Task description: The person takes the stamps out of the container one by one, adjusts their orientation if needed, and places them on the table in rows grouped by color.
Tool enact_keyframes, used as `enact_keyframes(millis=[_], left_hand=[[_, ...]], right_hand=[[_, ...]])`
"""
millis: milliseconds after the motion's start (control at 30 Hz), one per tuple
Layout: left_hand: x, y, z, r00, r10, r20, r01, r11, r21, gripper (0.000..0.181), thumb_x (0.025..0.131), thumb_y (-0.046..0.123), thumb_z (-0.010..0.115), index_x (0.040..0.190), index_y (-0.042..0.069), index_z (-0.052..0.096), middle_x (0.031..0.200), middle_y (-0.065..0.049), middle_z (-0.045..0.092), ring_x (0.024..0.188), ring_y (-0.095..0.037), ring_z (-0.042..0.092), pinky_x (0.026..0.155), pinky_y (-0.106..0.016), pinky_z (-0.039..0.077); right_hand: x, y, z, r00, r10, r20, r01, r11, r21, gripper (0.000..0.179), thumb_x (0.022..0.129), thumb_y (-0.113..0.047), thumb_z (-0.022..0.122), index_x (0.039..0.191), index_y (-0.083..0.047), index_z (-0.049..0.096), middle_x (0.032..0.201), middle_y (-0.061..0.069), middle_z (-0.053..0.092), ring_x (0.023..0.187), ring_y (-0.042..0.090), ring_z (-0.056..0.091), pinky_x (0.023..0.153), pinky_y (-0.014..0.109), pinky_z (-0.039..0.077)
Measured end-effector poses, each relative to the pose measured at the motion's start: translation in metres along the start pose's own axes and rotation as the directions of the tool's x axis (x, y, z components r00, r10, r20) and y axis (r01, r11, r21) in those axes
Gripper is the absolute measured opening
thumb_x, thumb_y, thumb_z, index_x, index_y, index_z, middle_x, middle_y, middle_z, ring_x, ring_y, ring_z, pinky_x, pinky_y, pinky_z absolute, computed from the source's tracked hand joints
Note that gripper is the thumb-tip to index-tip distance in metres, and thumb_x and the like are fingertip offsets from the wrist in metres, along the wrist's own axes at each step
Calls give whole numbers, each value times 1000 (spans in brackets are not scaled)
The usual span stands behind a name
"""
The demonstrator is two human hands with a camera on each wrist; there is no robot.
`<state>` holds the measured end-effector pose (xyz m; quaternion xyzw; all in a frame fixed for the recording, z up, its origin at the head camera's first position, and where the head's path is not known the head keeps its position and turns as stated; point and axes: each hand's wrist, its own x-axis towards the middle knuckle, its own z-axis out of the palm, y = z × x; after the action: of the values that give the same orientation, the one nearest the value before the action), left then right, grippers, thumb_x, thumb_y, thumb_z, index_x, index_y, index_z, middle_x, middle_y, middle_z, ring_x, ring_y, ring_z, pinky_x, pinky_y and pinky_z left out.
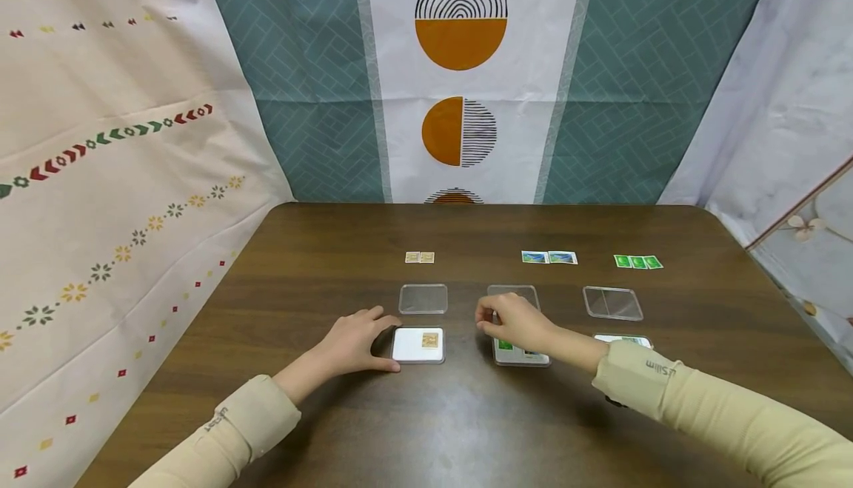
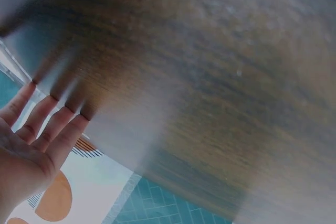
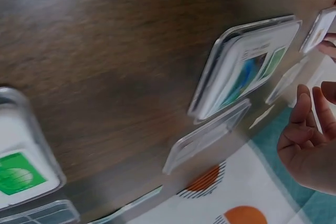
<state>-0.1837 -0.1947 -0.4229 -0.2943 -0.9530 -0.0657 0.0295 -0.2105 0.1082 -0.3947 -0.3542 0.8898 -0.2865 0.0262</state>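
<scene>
My left hand (image 1: 360, 340) lies beside a clear case (image 1: 406, 347) with a white card and a brown stamp (image 1: 430, 340). Its thumb and forefinger reach the left corners of this case. In the left wrist view, the fingers of the left hand (image 2: 42, 148) are extended. Loosely bent, my right hand (image 1: 520, 321) hovers over the middle case (image 1: 520, 361), hiding part of it; nothing shows between its fingers. That case holds a green stamp (image 1: 505, 344) and a blue one, seen better in the right wrist view, where the right hand (image 3: 310, 145) stands apart from the case (image 3: 226, 80).
Clear lids (image 1: 423, 299) lie behind the cases, including one at the right (image 1: 613, 303). Farther back are brown stamps (image 1: 420, 258), blue stamps (image 1: 549, 258) and green stamps (image 1: 638, 262). The right forearm passes over a third case (image 1: 626, 339). Curtains hang behind the wooden table (image 1: 320, 251).
</scene>
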Motion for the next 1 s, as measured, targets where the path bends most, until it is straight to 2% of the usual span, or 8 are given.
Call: enact_keyframes(millis=[267,667,1000], left_hand=[[3,0,-2,1000,3,2,-3,1000,5,68,65,59,76,119,18,62,92,2,55,79,-17,57,59,-33,45],[2,2,0,1000,-6,30,6,1000,-13,68,66,57,76,119,17,61,92,2,55,80,-17,56,61,-34,45],[3,1,0,999,-15,32,16,1000,-19,68,66,56,77,120,18,61,89,2,54,77,-15,54,59,-32,43]], right_hand=[[9,-13,3,999,0,-32,0,1000,1,11,83,-6,65,75,-11,60,63,-5,55,54,0,40,52,17,37],[17,-23,19,999,-13,-43,13,1000,11,12,80,-7,67,72,-12,60,63,-6,55,52,-1,38,51,16,34],[26,-31,30,1000,6,-4,-6,1000,17,12,82,-6,66,73,-11,59,63,-6,55,55,1,40,53,17,36]])
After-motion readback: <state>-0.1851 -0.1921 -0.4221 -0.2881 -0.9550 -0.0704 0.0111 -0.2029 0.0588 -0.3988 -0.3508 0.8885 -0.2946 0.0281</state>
